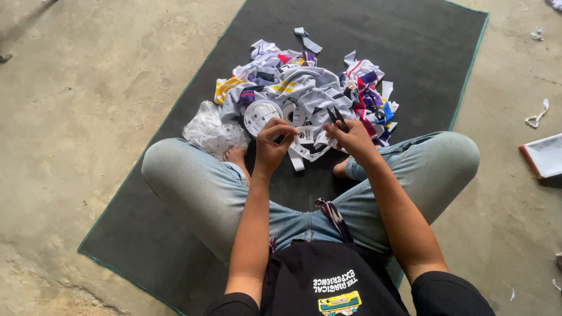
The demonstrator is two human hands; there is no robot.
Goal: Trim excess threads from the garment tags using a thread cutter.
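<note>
Keep the white label strip [304, 140] taut between your two hands so the blades meet it cleanly, and cut close to the label edge without nicking the printed part. Your left hand [272, 140] is closed in a pinch on the strip's left end, wrist bent down, forearm running straight out from your body. Your right hand [351, 136] grips small black scissors [336, 117], tips pointing far, while its fingers also steady the strip's right end. The strip hangs just above the dark mat [410, 70], near your crossed legs, at the near edge of the pile of cloth scraps [304, 82]; a white tape roll [261, 114] lies just beyond your left hand.
</note>
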